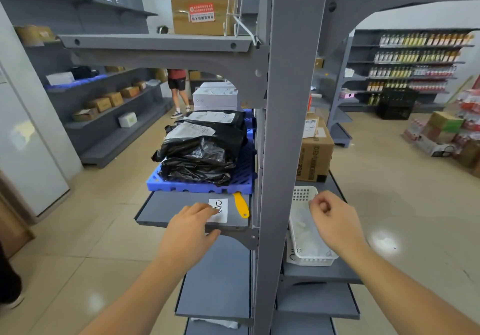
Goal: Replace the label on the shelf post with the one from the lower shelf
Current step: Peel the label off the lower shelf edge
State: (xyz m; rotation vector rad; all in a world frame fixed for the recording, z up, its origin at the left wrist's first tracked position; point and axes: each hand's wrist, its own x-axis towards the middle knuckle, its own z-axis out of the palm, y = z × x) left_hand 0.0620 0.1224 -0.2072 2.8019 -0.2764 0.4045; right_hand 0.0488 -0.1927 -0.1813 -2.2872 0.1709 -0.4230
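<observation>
Item, shelf post (291, 132): grey upright, centre of my view, running top to bottom; I see no label on its visible face.

Item, label (220, 208): white slip with dark handwritten marks, lying flat on the grey shelf (166, 208) left of the post, near its front edge.

Item, left hand (191, 227): palm down, fingers spread loosely apart, fingertips resting on the label's left edge; nothing gripped.

Item, right hand (331, 216): right of the post, over the white basket (304, 246), fingers curled together with thumb meeting forefinger; I cannot tell whether anything is pinched there.

Item, yellow scraper (241, 205): on the same shelf just beside the label's right side, its far end at the blue pallet (200, 185).

Item, black parcel bags (204, 147): stacked on the pallet, paper slips on top.

Item, cardboard box (314, 153): behind the basket, right of the post.
</observation>
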